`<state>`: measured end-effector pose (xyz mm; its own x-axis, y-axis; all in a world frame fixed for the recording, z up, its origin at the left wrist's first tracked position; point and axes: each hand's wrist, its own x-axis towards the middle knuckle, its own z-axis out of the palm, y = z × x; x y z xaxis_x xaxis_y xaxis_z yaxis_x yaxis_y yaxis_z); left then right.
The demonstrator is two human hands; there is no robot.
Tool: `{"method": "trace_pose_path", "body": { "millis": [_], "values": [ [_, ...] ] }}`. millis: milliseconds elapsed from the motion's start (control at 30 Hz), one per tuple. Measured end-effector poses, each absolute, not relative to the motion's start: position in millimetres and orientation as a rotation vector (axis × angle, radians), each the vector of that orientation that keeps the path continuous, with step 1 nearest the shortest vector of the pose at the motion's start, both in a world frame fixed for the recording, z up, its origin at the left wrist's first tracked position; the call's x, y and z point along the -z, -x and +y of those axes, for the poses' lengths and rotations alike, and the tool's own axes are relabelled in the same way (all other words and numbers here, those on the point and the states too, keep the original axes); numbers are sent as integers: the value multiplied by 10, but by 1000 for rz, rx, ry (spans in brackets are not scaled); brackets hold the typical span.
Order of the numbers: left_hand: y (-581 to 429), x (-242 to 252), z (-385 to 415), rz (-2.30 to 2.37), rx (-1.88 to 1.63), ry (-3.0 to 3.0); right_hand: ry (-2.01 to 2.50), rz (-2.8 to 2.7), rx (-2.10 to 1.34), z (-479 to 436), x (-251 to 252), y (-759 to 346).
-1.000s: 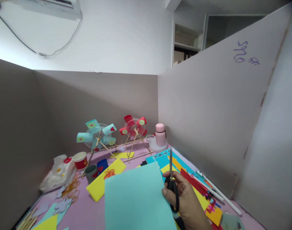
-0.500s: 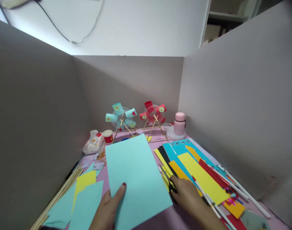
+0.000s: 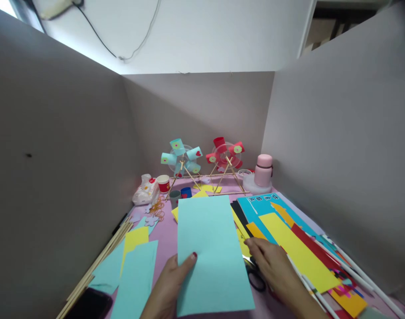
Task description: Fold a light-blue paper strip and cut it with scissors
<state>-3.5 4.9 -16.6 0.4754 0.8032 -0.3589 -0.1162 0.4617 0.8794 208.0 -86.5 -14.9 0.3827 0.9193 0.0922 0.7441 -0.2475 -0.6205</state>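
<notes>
On the blue sheet [image 3: 264, 208], a row of small outlined characters [image 3: 262, 199], illegible.

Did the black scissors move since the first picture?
Yes. Judged against the pink bottle, the black scissors are now farther below it in the view, down by the lower right edge of the pale blue sheet.

Tabletop gap [image 3: 167, 232] between sheets [image 3: 210, 252], partitions [image 3: 338, 146] both sides
</notes>
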Motion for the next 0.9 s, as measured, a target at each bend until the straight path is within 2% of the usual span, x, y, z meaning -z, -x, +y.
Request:
{"method": "trace_pose_path", "body": {
  "millis": [100,467,900],
  "values": [
    [-10,234,25,848,-648,-929,1654,-1155,-633,-841,247,-2035],
    [6,69,-37,689,-644,-844,947,-587,-1410,-782,357,-2007],
    [-68,191,-62,643,-631,-949,824,-489,-1523,-775,303,-1966]
  ]
}}
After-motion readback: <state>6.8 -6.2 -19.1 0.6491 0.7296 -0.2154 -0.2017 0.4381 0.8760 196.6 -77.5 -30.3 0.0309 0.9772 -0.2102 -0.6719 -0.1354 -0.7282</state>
